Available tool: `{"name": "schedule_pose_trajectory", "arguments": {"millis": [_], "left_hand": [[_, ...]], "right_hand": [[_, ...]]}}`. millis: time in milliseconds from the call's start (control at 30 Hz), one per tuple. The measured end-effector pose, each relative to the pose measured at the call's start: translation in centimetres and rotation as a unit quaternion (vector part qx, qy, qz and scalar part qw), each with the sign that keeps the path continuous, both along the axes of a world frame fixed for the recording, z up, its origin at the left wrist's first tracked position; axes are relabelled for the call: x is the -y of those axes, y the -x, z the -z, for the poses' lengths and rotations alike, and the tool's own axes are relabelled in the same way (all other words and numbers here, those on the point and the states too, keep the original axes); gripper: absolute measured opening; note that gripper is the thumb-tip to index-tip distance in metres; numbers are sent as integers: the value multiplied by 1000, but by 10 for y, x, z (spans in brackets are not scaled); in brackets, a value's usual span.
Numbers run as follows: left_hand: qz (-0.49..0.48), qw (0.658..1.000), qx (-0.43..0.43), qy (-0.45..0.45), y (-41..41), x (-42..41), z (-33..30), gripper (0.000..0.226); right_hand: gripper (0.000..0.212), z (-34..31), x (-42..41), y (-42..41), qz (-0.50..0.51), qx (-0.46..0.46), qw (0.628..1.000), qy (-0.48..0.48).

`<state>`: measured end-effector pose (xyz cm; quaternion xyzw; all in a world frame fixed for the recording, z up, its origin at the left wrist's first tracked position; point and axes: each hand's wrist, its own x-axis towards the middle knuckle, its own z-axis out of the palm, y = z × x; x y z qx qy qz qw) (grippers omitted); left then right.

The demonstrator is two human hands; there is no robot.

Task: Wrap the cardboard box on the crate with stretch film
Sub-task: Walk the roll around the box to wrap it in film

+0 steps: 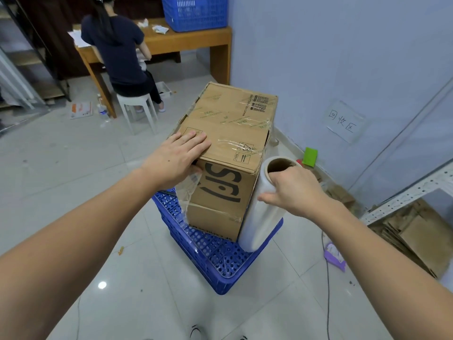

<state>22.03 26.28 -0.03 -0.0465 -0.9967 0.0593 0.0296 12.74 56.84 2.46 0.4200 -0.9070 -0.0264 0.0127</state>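
Box look: the cardboard box [228, 133] is brown and worn, crossed by strips of clear tape printed "SEAL", with barcode labels near its far right corner, handling symbols near the front edge, and large black lettering upside down on the face nearest the camera.
Box axis: it lies with its long axis running away from the camera and slightly rightward; one short face points toward the camera.
Box place: it sits on top of an upturned blue crate [215, 256], which stands on a pale tiled floor [73, 182] near a light blue wall [343, 57].
Film: a loose sheet of stretch film [187, 192] clings to the box's near left corner and hangs down onto the crate.
Left hand: the left hand [179, 158] lies flat on the box's top near left corner, fingers straight and together, thumb over the edge on the film.
Right hand: the right hand [291, 190] grips the top of the film roll [262, 212], fingers curled round its cardboard core.
Roll pose: the roll stands nearly upright, touching the box's near right edge, its lower end by the crate.
Background: a seated person [117, 47] faces a wooden table [186, 42].
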Motion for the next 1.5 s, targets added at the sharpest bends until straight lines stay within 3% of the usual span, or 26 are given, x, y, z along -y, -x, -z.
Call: {"name": "schedule_pose_trajectory", "arguments": {"millis": [200,400,567,667,733,867,1067,1333,1433,1500], "left_hand": [[-7,1000,-2,5,1,-2,3,71],[-7,1000,-5,-1,0,-5,2,70],[-11,1000,-9,-12,-1,-6,0,71],[-10,1000,-16,-14,-1,-7,2,70],[-6,1000,-19,-21,-2,-8,4,69],[20,999,-40,-30,1,1,-2,74],[135,989,-63,7,21,25,-8,77],[152,988,-40,5,29,29,5,80],[151,988,-34,2,31,32,7,85],[153,988,-36,4,31,31,8,86]], "right_hand": [[56,-10,-17,-16,-140,71,988,8],[43,-8,-15,-32,-154,120,980,-34],[24,-14,-11,-53,-71,51,994,-70],[56,-10,2,-70,26,-1,998,-62],[66,-3,14,-76,87,-15,994,-64],[50,2,21,-80,118,-10,993,-13],[49,-13,22,-96,42,87,995,-27],[29,-17,64,-135,122,139,981,-52],[30,-13,76,-146,170,97,978,-76],[52,-12,86,-152,231,86,967,-59]]}}
